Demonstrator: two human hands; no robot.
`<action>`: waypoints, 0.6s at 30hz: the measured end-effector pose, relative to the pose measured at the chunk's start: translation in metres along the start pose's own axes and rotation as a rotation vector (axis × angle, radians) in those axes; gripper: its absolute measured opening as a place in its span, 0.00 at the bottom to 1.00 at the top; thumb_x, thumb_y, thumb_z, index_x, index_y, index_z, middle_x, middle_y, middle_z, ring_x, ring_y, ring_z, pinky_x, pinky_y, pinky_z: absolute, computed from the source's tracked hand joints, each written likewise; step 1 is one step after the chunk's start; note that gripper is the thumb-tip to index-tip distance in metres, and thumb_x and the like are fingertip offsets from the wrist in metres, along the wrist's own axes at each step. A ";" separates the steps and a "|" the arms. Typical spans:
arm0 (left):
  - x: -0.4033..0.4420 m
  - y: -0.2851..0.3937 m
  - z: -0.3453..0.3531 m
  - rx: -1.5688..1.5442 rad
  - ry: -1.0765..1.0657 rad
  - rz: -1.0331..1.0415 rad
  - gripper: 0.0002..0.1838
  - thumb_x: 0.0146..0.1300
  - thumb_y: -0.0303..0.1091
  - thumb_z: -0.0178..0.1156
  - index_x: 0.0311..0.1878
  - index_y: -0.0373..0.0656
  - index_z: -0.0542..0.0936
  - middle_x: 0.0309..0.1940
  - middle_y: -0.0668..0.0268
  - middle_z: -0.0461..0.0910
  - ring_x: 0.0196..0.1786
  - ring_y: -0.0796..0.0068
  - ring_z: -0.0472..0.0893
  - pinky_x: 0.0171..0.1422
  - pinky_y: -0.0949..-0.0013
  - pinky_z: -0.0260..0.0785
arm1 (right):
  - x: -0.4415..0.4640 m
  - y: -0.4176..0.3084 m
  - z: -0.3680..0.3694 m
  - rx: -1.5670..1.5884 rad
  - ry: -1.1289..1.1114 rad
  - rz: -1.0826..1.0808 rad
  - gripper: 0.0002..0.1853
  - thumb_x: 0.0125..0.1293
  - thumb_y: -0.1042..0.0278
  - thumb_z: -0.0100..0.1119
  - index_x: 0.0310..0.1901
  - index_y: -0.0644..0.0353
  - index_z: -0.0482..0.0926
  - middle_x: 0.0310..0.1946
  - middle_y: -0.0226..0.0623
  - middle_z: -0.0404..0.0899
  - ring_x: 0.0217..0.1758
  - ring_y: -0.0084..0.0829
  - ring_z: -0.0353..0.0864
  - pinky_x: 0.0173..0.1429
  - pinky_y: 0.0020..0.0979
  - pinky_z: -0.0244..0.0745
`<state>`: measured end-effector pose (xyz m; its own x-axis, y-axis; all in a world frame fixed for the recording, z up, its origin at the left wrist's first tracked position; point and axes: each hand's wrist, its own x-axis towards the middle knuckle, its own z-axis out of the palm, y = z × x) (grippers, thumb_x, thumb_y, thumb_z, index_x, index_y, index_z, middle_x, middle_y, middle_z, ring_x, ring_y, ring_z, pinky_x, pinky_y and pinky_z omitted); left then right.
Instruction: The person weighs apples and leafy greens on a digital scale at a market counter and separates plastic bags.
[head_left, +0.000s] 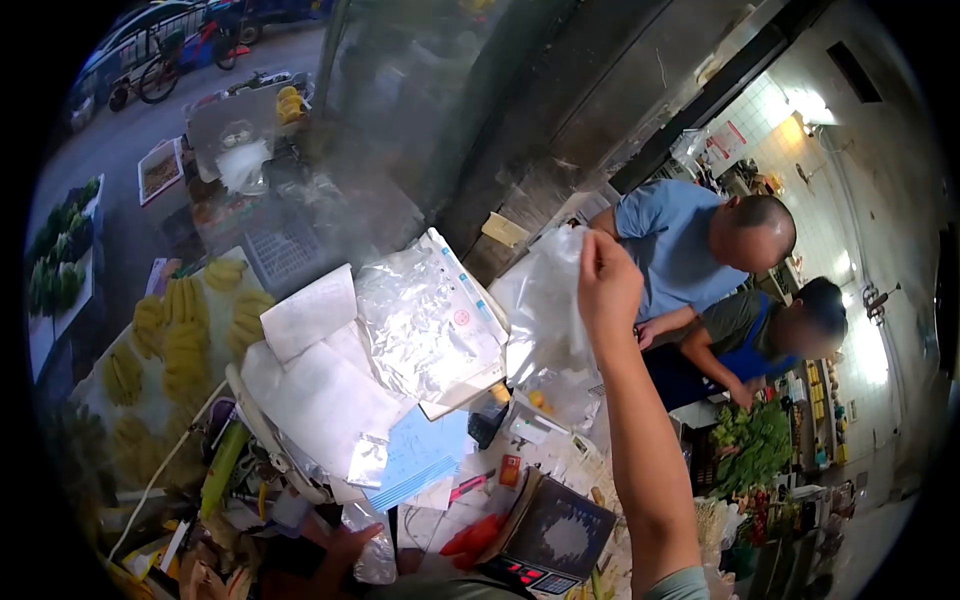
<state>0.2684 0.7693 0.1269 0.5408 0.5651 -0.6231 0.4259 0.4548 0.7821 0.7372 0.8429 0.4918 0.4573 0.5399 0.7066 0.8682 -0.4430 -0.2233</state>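
My right hand [610, 285] is raised at the centre right, its fingers pinched together at the upper edge of a thin clear plastic bag [545, 325]. The bag hangs down over the counter beside a white box. Low in the view, my left hand [343, 548] is in shadow, its fingers closed against a crumpled clear plastic bag [376, 555]; part of the hand is hard to make out. Between the hands stands a black weighing scale [555, 530] with red lit digits, and a red plastic bag [472, 542] lies beside it.
Crumpled plastic film [425, 315], white paper [325, 395] and a blue sheet [415, 450] cover the counter. Bananas [185, 325] lie on the left. At the right, one person in a blue shirt [670, 235] stands near another handling leafy greens [752, 448].
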 end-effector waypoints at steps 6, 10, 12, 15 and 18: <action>0.015 -0.031 0.002 -0.078 0.001 0.115 0.27 0.56 0.40 0.78 0.56 0.38 0.81 0.48 0.63 0.86 0.51 0.68 0.83 0.58 0.61 0.76 | -0.025 0.003 0.018 0.051 -0.149 -0.193 0.05 0.67 0.70 0.65 0.38 0.62 0.85 0.37 0.50 0.84 0.37 0.50 0.84 0.42 0.44 0.79; 0.012 -0.024 0.003 -0.152 -0.010 0.119 0.24 0.57 0.32 0.77 0.56 0.39 0.81 0.48 0.67 0.84 0.50 0.73 0.81 0.58 0.63 0.75 | -0.042 -0.005 0.027 0.029 -0.037 -0.361 0.05 0.65 0.73 0.66 0.41 0.62 0.84 0.52 0.45 0.84 0.46 0.45 0.87 0.47 0.40 0.83; 0.012 -0.024 0.004 -0.190 -0.034 0.126 0.24 0.58 0.31 0.76 0.56 0.39 0.80 0.48 0.68 0.84 0.50 0.73 0.81 0.58 0.63 0.74 | -0.047 -0.012 0.029 -0.007 -0.049 -0.379 0.07 0.66 0.73 0.65 0.43 0.64 0.83 0.54 0.47 0.84 0.49 0.46 0.87 0.50 0.39 0.83; 0.018 -0.042 0.000 -0.174 -0.067 0.128 0.23 0.59 0.30 0.75 0.57 0.39 0.80 0.48 0.68 0.83 0.50 0.73 0.81 0.58 0.64 0.74 | -0.043 -0.013 0.027 -0.016 0.043 -0.268 0.05 0.67 0.76 0.65 0.41 0.67 0.82 0.61 0.53 0.80 0.48 0.48 0.88 0.49 0.37 0.84; 0.022 -0.047 0.002 -0.159 -0.056 0.141 0.23 0.59 0.30 0.75 0.57 0.39 0.80 0.48 0.68 0.84 0.51 0.73 0.81 0.58 0.64 0.74 | -0.030 -0.013 0.022 0.008 0.117 -0.252 0.05 0.68 0.76 0.64 0.39 0.70 0.80 0.67 0.58 0.75 0.49 0.49 0.88 0.50 0.34 0.84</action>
<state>0.2619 0.7587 0.0760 0.6278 0.5938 -0.5033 0.2260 0.4797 0.8479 0.7164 0.8480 0.4592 0.2017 0.5462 0.8130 0.9536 -0.2989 -0.0358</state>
